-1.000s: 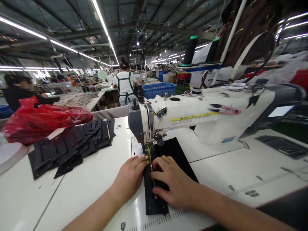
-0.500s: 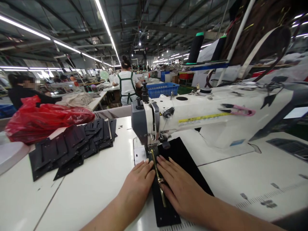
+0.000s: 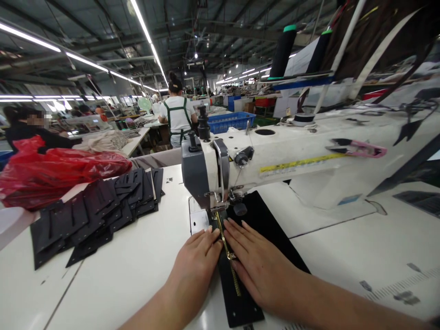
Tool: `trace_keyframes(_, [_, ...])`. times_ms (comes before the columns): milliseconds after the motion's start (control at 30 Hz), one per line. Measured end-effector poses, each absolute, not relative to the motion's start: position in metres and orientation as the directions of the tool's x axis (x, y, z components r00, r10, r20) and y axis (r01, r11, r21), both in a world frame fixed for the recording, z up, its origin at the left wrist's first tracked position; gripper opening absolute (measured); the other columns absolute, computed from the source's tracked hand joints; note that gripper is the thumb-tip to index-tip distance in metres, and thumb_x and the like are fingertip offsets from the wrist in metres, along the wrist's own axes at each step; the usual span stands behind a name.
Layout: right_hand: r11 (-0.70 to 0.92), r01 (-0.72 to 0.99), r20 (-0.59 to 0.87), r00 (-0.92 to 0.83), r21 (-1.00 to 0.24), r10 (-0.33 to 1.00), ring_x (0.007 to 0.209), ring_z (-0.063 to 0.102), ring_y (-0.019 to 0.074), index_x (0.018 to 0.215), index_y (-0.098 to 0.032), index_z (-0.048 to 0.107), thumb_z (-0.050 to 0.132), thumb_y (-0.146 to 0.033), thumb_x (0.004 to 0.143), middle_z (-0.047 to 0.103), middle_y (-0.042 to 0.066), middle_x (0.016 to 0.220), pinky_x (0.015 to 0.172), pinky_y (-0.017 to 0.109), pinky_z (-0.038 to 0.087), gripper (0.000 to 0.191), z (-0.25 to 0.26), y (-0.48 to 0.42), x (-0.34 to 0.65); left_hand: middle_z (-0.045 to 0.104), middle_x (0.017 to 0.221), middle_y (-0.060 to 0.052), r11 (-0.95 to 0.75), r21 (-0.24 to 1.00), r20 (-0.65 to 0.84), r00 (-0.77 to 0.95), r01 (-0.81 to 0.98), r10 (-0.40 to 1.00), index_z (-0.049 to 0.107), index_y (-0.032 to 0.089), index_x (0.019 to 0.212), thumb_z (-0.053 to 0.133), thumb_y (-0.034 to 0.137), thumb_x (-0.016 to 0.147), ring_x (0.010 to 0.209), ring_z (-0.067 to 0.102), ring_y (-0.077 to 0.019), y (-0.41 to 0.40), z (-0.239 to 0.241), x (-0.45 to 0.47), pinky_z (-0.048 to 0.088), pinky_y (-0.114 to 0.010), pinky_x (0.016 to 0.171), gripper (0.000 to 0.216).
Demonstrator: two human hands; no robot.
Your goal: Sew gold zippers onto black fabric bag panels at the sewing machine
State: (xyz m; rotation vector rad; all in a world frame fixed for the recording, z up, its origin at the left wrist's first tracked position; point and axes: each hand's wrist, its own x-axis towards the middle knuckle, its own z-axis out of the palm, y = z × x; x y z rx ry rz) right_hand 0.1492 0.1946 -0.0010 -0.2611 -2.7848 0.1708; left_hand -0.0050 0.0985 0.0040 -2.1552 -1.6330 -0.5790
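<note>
A black panel [image 3: 275,243] lies flat on the machine bed, with a gold metal zipper [image 3: 235,277] running lengthwise along it. The zipper's far end passes under the presser foot of the white sewing machine [image 3: 295,151]. My left hand [image 3: 197,259] rests at the panel's left edge, its fingers flat and pointing toward the foot. On the other side of the zipper, my right hand [image 3: 256,256] lies flat on the panel, fingers stretched out. The zipper's pull is beside the right thumb. The needle tip is too small to make out.
Overlapping black pieces with slots [image 3: 99,206] lie at the left, in front of a red plastic bag [image 3: 62,167]. Pink-handled thread snips [image 3: 367,149] sit on the machine arm. Black thread cones [image 3: 283,52] stand behind it. A person [image 3: 178,110] works farther back, near a blue crate [image 3: 230,123].
The view has shifted slightly and come closer to the machine. Both hands keep nearly the same places beside the zipper; any feed of the panel is too slight to tell.
</note>
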Motion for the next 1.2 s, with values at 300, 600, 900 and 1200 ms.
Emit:
trace_keyframes(300, [0.976,0.148,0.357,-0.913,-0.159,0.197,0.124,0.037,0.0296,0.126,0.000,0.046,0.035,-0.022,0.088,0.042,0.019,0.133,0.103,0.046,0.033,0.046,-0.002,0.206,0.140,0.067,0.095,-0.012,-0.265,-0.056,0.528,0.254,0.963,0.810,0.061,0.010,0.093,0.031,0.013,0.092,0.089,0.064,-0.0217,0.104,0.005,-0.010,0.055,-0.038,0.080,0.030])
trace_keyframes(600, [0.969,0.135,0.430,-0.877,-0.209,0.215,0.119,0.044,0.0264,0.122,-0.003,0.051,0.036,-0.018,0.086,0.052,0.017,0.125,0.101,0.045,0.036,0.041,-0.004,0.216,0.129,0.066,0.086,-0.010,-0.289,-0.028,0.553,0.256,0.957,0.793,0.059,0.011,0.093,0.031,0.013,0.092,0.082,0.064,-0.0197,0.110,0.007,-0.015,0.055,-0.036,0.078,0.028])
trace_keyframes(900, [0.953,0.101,0.402,-0.890,-0.287,0.216,0.113,0.048,0.0235,0.119,-0.011,0.049,0.041,-0.015,0.084,0.056,0.014,0.117,0.101,0.044,0.033,0.036,-0.002,0.228,0.116,0.063,0.085,-0.011,-0.289,0.059,0.522,0.217,0.956,0.825,0.058,0.012,0.098,0.037,0.011,0.089,0.084,0.062,-0.0217,0.116,0.003,-0.023,0.055,-0.039,0.077,0.023])
trace_keyframes(1200, [0.931,0.069,0.457,-0.857,-0.358,0.239,0.096,0.054,0.0207,0.102,-0.016,0.056,0.042,-0.011,0.084,0.061,0.007,0.099,0.090,0.037,0.040,0.024,-0.005,0.239,0.107,0.063,0.094,-0.014,-0.236,0.041,0.526,0.180,0.971,0.831,0.059,0.011,0.096,0.037,0.010,0.086,0.091,0.061,-0.0242,0.120,0.001,-0.025,0.055,-0.039,0.079,0.024])
